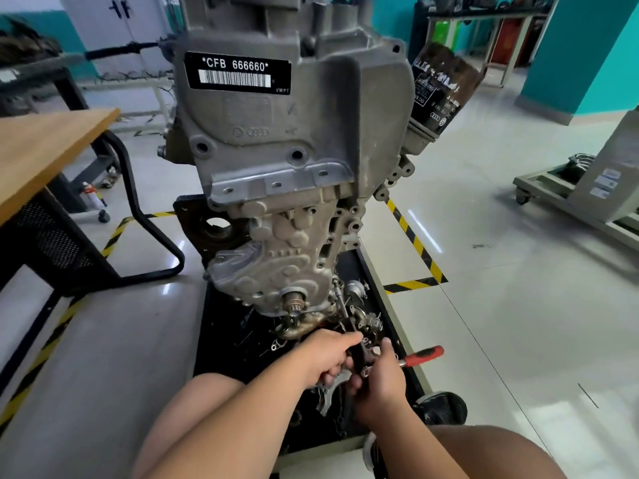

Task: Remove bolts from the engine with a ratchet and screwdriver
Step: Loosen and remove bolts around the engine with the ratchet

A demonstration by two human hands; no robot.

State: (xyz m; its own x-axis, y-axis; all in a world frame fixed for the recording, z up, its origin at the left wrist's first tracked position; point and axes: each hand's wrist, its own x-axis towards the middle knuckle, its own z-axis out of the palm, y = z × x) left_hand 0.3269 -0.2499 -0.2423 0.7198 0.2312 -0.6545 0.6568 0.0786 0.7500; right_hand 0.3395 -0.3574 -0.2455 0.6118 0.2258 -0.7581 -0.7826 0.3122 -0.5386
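Right hand [377, 385], grip curled round the red ratchet [423, 354]; left hand [328, 357], grip clasping a dark tool [361, 354].

One head-worn wide-angle view looks forward and down. It sits close before the engine [276, 150], which fills the view's middle.
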